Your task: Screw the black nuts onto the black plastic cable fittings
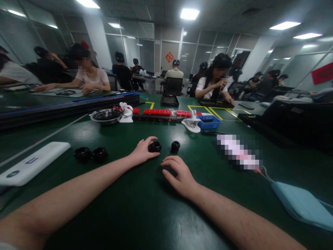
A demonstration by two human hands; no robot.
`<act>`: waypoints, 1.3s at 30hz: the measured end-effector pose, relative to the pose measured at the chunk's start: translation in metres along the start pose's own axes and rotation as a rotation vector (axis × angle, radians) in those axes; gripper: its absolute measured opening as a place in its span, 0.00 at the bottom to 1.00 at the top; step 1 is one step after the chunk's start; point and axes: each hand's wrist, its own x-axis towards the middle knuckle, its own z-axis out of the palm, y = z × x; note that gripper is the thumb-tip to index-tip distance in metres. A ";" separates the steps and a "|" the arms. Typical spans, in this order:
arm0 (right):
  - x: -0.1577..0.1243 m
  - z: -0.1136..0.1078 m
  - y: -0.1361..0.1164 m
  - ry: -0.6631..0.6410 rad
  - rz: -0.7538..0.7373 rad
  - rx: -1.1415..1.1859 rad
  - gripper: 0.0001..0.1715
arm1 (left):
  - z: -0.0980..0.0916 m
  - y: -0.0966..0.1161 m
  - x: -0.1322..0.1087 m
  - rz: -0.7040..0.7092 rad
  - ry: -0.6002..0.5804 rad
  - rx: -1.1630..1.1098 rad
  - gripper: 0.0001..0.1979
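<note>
My left hand (143, 151) curls its thumb and fingers around a glossy black ring-shaped part (156, 147) that rests on the green table (125, 208). A matching black part (175, 146) stands a little to the right, in front of my right hand (179, 173) and apart from it. That hand hovers low over the table, fingers spread and curved, with nothing in them. Two more black ring-shaped parts (82, 154) sit side by side to the left of my left hand. What these parts belong to cannot be made out.
A white power bank-like device (36, 163) lies at left, a light blue pouch (304, 205) at right. Farther back are a metal bowl (105, 117), red strips (157, 112), white clips (191, 122) and a blue bin (210, 122). Several people sit beyond.
</note>
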 end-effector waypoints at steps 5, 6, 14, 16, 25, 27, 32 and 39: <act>-0.004 0.004 0.001 0.084 0.047 0.032 0.19 | -0.014 -0.004 -0.040 -0.053 -0.033 -0.054 0.32; -0.004 0.004 0.002 0.099 0.040 0.032 0.21 | -0.011 0.001 -0.048 -0.039 -0.064 -0.089 0.34; 0.002 0.000 -0.014 -0.190 -0.071 -0.357 0.26 | 0.022 0.040 -0.074 0.224 -0.177 0.004 0.28; 0.004 0.001 -0.018 -0.262 -0.056 -0.459 0.27 | 0.019 0.038 -0.073 0.247 -0.165 0.075 0.22; 0.000 0.002 -0.009 -0.109 -0.076 -0.295 0.21 | 0.015 0.033 -0.073 0.270 -0.137 0.117 0.20; 0.001 0.001 -0.008 -0.109 -0.078 -0.265 0.18 | 0.015 0.033 -0.073 0.267 -0.127 0.116 0.23; 0.004 -0.007 -0.014 -0.239 -0.131 -0.191 0.21 | 0.015 0.031 -0.075 0.256 -0.117 0.135 0.26; 0.009 -0.008 -0.035 -0.355 0.054 -0.456 0.20 | 0.016 0.031 -0.074 0.242 -0.111 0.164 0.22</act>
